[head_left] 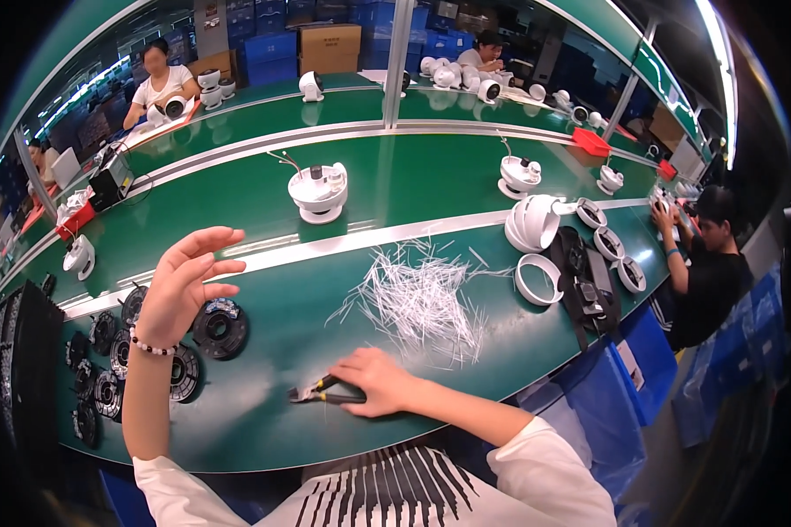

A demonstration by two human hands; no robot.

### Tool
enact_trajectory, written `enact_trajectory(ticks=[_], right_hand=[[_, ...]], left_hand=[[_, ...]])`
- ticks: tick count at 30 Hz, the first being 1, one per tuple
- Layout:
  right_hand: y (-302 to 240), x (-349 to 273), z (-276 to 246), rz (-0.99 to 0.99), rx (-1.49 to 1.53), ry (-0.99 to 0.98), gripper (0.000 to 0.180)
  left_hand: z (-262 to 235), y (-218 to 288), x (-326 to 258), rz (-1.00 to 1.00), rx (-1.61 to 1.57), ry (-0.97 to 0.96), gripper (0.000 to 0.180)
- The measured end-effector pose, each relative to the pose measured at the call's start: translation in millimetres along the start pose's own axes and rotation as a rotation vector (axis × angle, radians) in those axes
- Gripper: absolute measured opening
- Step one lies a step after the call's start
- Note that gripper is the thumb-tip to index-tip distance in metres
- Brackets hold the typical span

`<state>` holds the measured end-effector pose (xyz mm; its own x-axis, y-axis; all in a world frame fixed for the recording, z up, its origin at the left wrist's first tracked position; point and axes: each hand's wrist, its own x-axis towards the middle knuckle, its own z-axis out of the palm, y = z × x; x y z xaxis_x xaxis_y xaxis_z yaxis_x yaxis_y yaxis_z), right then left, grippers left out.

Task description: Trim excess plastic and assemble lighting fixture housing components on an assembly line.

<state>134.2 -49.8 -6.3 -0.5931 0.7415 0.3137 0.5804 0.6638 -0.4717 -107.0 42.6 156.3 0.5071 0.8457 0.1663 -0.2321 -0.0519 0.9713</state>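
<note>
My right hand [380, 382] rests low over the green worktable, closed round a pair of cutting pliers [306, 393] with black and yellow handles. The pliers' jaws point left and lie at or just above the tabletop. My left hand [187, 288] is raised with fingers apart and holds nothing; a bead bracelet circles its wrist. Beside it lies a round black part [221, 329] with a small circuit board. More such black discs [108, 393] are spread behind and left of that forearm. Past my right hand is a loose heap of thin white strips [424, 303], probably cable ties.
Beyond the table, a white bowl-shaped housing [317, 191] with wires stands on the green conveyor [413, 171]; another housing [519, 174] is farther right. White rings [538, 279] and black parts [589, 272] sit at right. A co-worker [707, 263] works there, near blue bins [606, 395].
</note>
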Motion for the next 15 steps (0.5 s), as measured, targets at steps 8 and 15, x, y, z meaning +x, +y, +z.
enact_trajectory(ticks=[8,15], right_hand=[[-58,10,-3,-0.171,-0.016,0.237,0.041],[-194,4,-7,-0.309,1.255,-0.17,0.02]], left_hand=[[20,12,4,-0.008,0.097,-0.001,0.031],[47,15,20,-0.023,0.138,-0.053,0.032]])
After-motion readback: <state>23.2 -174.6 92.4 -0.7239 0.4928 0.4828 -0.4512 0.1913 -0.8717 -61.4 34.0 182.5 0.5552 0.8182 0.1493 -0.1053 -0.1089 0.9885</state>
